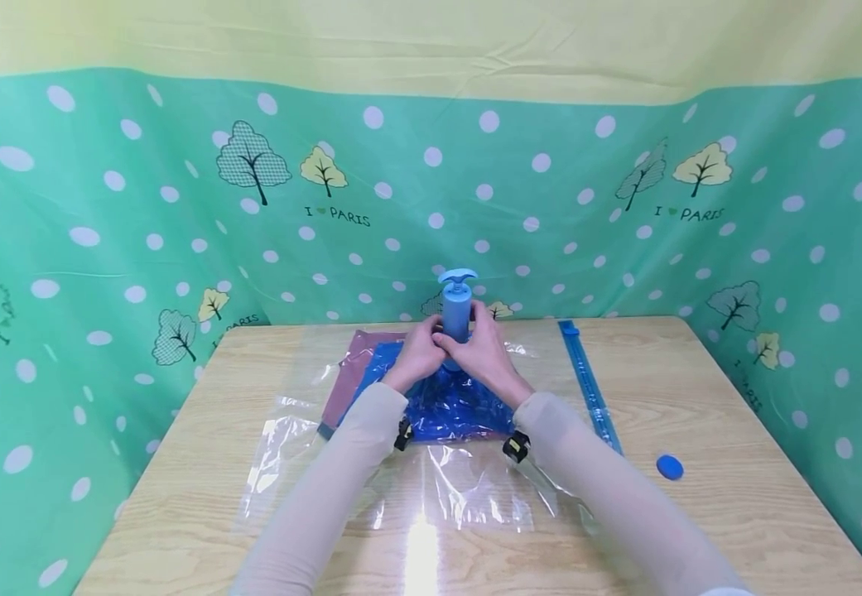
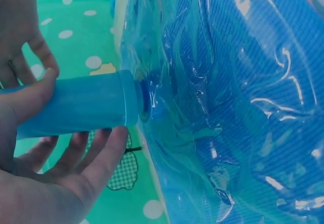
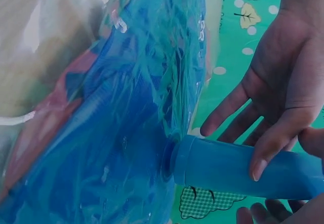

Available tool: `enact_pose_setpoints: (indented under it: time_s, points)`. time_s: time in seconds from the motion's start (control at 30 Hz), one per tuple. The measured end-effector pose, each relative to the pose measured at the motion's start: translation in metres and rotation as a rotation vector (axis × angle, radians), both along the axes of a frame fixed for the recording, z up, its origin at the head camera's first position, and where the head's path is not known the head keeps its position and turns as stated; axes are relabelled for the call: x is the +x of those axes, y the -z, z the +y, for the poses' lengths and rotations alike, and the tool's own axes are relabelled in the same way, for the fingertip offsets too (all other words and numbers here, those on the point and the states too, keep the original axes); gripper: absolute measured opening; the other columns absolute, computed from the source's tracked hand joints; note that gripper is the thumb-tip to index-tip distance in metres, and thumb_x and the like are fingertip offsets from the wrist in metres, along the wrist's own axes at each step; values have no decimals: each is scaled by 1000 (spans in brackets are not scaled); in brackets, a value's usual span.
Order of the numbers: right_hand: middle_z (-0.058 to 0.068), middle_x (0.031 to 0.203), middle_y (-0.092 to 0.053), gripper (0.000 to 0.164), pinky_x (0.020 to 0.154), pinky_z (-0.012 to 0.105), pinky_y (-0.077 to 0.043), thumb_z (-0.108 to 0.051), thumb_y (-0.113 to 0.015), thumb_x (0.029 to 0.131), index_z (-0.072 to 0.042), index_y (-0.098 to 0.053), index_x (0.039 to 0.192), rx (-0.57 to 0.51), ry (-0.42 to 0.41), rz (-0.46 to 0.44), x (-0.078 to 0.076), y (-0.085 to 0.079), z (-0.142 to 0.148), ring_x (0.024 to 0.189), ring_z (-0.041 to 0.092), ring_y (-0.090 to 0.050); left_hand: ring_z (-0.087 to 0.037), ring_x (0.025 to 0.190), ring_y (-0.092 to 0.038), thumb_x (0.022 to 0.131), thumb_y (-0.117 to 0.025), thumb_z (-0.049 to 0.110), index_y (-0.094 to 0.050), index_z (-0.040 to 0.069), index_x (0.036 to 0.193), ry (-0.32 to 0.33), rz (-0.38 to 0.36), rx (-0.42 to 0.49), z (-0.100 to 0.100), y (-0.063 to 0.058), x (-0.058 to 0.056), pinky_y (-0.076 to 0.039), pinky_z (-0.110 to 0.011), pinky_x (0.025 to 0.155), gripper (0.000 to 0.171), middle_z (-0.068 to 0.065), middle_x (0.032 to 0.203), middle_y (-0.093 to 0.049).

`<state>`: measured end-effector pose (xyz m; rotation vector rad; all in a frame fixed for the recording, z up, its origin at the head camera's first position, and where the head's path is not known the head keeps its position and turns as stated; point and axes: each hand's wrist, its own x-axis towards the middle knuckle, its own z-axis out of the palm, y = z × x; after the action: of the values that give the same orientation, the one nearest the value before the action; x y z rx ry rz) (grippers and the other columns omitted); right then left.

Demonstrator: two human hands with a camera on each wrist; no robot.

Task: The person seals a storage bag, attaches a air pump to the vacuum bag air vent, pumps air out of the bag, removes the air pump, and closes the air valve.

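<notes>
A blue hand pump [image 1: 456,308] with a T-shaped handle [image 1: 458,275] stands upright on a clear plastic storage bag [image 1: 296,443]. Folded blue cloth [image 1: 438,414] and pink cloth [image 1: 351,377] lie inside the bag. My left hand [image 1: 417,354] holds the barrel from the left, thumb on one side and fingers round the other. From the right, my right hand [image 1: 484,352] holds the same barrel. In the left wrist view the pump's lower end [image 2: 130,98] meets a round blue valve [image 2: 147,100] on the wrinkled film.
A blue zip strip [image 1: 587,377] runs along the bag's right side. On the wooden table [image 1: 706,397] to the right lies a round blue cap [image 1: 670,467]. Behind the table hangs a green dotted curtain [image 1: 401,199].
</notes>
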<state>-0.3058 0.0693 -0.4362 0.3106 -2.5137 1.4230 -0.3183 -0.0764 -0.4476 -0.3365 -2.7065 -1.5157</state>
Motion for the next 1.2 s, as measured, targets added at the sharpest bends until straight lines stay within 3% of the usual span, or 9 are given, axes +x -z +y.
enact_pose_setpoints:
  time_s: [0.1,0.27,0.43,0.67,0.83,0.93,1.2]
  points:
    - [17,134,-56,73,102,49,-48,-35,-86,91,-4,-46,143,16,25,-4,-3,2,-1,124,35,-57,-31,102,-67,92,-70,-3,-61,1,134,1,14,-12,0,0,0,-57,-46,91,43,-18,118,-69]
    - [16,126,-61,67,97,48,-50,-28,-87,90,-3,-50,139,-7,47,11,-4,1,-1,116,34,-60,-31,103,-69,91,-74,-3,-60,1,134,10,-14,19,1,0,1,-58,-45,91,45,-18,117,-69]
    - [20,131,-63,63,97,49,-53,-17,-82,94,-2,-48,146,-13,10,15,0,-4,2,119,36,-62,-35,114,-68,93,-76,3,-57,1,139,3,-34,24,1,0,1,-57,-46,96,50,-21,128,-66]
    - [21,143,-56,68,106,52,-48,-17,-78,97,-4,-41,153,6,-28,7,3,-4,2,130,37,-57,-35,111,-68,93,-73,1,-58,1,137,-4,-16,-6,2,1,0,-57,-47,95,47,-21,125,-67]
    - [19,137,-54,68,103,49,-48,-24,-83,94,-3,-43,146,19,14,28,1,-1,0,126,35,-56,-33,102,-67,93,-72,0,-58,1,136,-8,-3,-18,2,1,1,-57,-47,92,44,-19,120,-68]
    - [19,134,-55,63,101,48,-50,-21,-83,94,-2,-45,142,7,31,36,0,0,0,123,35,-57,-33,105,-69,94,-72,1,-58,0,136,-1,-10,-3,3,0,2,-58,-47,92,44,-20,120,-68]
    - [23,137,-57,62,104,50,-48,-5,-71,100,-1,-40,153,12,-15,51,3,-2,0,124,37,-57,-35,110,-69,93,-72,-1,-59,-2,134,9,-8,29,2,0,-1,-59,-46,91,43,-22,122,-67]
